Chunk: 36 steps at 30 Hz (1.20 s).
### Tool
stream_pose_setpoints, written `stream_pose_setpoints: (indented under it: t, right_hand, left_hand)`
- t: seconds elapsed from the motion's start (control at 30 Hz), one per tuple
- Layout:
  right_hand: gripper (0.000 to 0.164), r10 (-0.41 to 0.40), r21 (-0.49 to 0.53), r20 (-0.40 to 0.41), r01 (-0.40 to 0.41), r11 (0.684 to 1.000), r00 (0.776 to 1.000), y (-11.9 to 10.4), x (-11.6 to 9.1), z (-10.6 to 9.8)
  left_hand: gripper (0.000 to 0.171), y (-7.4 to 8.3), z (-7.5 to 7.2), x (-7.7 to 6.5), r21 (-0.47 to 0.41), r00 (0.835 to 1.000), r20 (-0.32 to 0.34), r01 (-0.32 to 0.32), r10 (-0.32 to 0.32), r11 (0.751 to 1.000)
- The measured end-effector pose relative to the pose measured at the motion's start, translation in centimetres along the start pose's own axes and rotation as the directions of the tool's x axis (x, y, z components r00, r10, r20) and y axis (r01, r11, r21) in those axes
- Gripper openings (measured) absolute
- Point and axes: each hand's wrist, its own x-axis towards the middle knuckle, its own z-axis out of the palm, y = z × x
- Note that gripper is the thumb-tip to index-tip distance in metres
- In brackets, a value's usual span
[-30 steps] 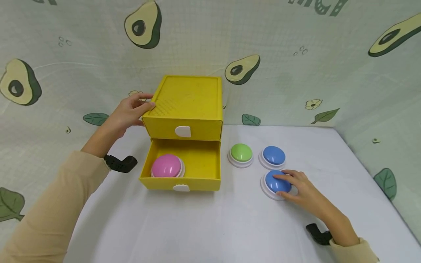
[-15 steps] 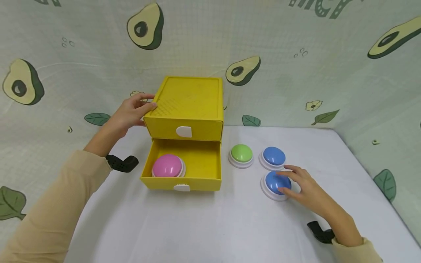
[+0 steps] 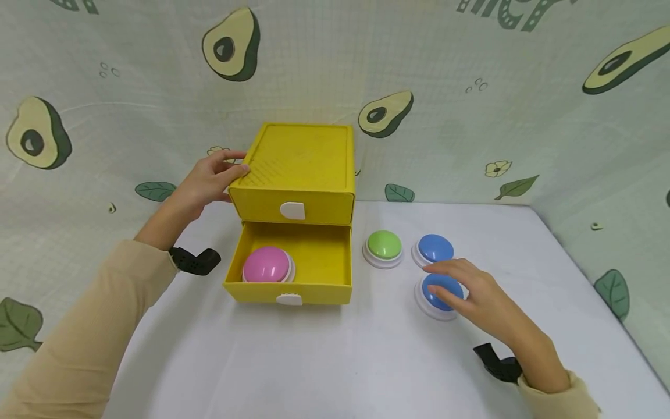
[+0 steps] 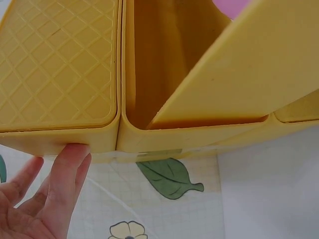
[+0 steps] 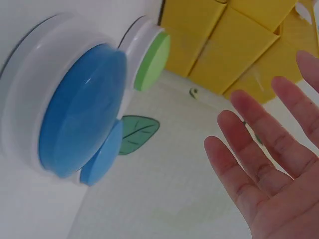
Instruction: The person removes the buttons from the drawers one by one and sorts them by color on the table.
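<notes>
A yellow two-drawer box [image 3: 300,157] stands at the centre in the head view, its lower drawer [image 3: 324,256] pulled out with a pink dome button [image 3: 266,265] inside. My left hand [image 3: 204,180] rests against the box's upper left side. In the left wrist view, its fingers [image 4: 65,174] touch the yellow side wall. My right hand [image 3: 478,294] hovers over the nearer blue dome button [image 3: 439,291], partly covering it. The right wrist view shows that hand's fingers spread, holding nothing, apart from the blue dome.
A green dome button [image 3: 384,244] sits just right of the box. Another blue dome button [image 3: 435,248] lies behind the nearer one. All rest on a white-covered table [image 3: 314,361]. An avocado-print cloth [image 3: 460,116] hangs behind.
My right hand has come off the nearer blue button, its fingers spreading and rising above it. The left hand stays against the box.
</notes>
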Motion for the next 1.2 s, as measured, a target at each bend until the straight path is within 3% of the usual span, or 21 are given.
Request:
stream_pose_setpoints:
  t: [0.47,0.83,1.2]
  right_hand:
    - [0.035,-0.102,0.104,0.037,0.098,0.990,0.994,-5.5,3.3,0.4]
    - [0.036,-0.128,0.176,0.149,0.101,0.979,0.981,-9.5,6.4,1.8]
    - [0.038,-0.203,0.214,0.123,0.174,0.961,0.971,-12.5,9.2,4.1]
  left_hand:
    - [0.061,-0.1,0.0,0.0,0.002,1.000,-0.002,-0.006,0.006,1.000]
    - [0.060,-0.1,0.0,0.1,0.007,1.000,-0.009,-0.007,0.007,1.000]
    - [0.061,-0.2,-0.1,0.1,0.005,1.000,-0.007,-0.017,0.017,1.000]
